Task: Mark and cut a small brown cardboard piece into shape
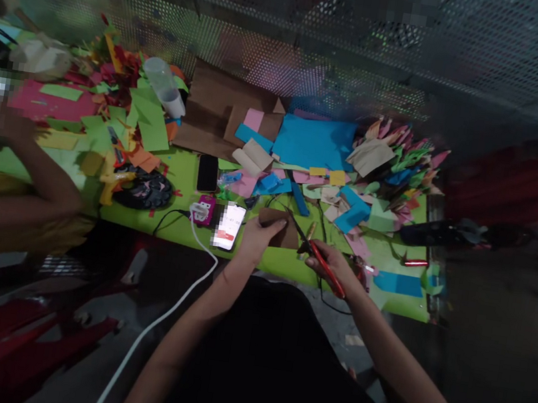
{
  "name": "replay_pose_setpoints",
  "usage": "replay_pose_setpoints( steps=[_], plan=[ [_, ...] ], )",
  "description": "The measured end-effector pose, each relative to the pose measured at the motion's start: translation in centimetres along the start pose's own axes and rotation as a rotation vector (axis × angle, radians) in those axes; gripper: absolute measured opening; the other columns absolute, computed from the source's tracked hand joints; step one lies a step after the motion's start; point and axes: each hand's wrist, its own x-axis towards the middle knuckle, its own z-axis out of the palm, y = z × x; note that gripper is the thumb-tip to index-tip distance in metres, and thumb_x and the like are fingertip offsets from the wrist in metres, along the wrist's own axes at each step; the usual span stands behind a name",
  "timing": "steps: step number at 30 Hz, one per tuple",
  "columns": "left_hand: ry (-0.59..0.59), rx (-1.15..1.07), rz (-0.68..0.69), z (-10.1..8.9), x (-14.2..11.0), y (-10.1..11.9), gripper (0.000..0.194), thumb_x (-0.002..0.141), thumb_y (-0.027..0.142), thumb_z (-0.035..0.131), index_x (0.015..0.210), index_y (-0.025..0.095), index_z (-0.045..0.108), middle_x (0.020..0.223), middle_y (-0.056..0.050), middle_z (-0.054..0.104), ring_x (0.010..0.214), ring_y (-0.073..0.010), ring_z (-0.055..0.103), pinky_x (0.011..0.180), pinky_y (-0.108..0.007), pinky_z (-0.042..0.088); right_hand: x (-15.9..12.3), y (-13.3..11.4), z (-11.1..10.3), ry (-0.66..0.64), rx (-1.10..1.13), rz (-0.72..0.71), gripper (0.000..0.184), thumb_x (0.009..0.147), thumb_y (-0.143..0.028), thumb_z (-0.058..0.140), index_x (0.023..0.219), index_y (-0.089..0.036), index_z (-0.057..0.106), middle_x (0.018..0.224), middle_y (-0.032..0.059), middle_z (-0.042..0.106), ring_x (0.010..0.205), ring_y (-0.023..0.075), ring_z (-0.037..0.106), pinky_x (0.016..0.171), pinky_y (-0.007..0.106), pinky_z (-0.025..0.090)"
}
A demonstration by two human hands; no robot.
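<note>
My left hand (259,237) pinches a piece of brown paper (285,234) between thumb and fingers, close to the table's front edge. In my right hand (333,265) is a pair of scissors (324,267) with red handles. Their dark blades point up and left, by the right part of the brown paper; whether they touch it I cannot tell. Just left of my left hand lies a phone with a lit screen (228,228). A blue strip (299,199) rests beyond the brown paper.
Paper scraps cover the green table (284,264), with a blue sheet (314,141) and brown cardboard (207,108) behind. A dark phone (208,173) and a pink charger (203,210) with a white cable (172,305) lie left. Another person's arm (45,175) reaches in at far left. A red bin (508,190) stands right.
</note>
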Motion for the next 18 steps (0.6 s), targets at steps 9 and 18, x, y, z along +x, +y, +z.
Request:
replay_pose_setpoints(
  steps=[9,18],
  plan=[
    [-0.090,-0.048,-0.004,-0.4,-0.2,0.2,0.025,0.066,0.034,0.085,0.085,0.020,0.077,0.093,-0.009,0.079,0.091,-0.0278,0.074,0.088,-0.041,0.058,-0.4,0.4,-1.1,-0.004,-0.059,-0.025,0.046,0.070,-0.062,0.075,0.089,-0.020,0.072,0.081,0.0044,0.071,0.075,0.0235,0.064,0.068,0.031,0.050],
    [-0.147,-0.003,-0.017,-0.6,-0.5,1.0,0.017,0.068,0.031,0.083,0.080,0.020,0.078,0.091,-0.010,0.080,0.095,-0.0295,0.074,0.091,-0.042,0.057,-1.0,0.4,-1.7,0.018,-0.126,0.015,0.047,0.067,-0.061,0.078,0.091,-0.021,0.074,0.090,0.0068,0.076,0.082,0.0286,0.069,0.076,0.038,0.053]
  ],
)
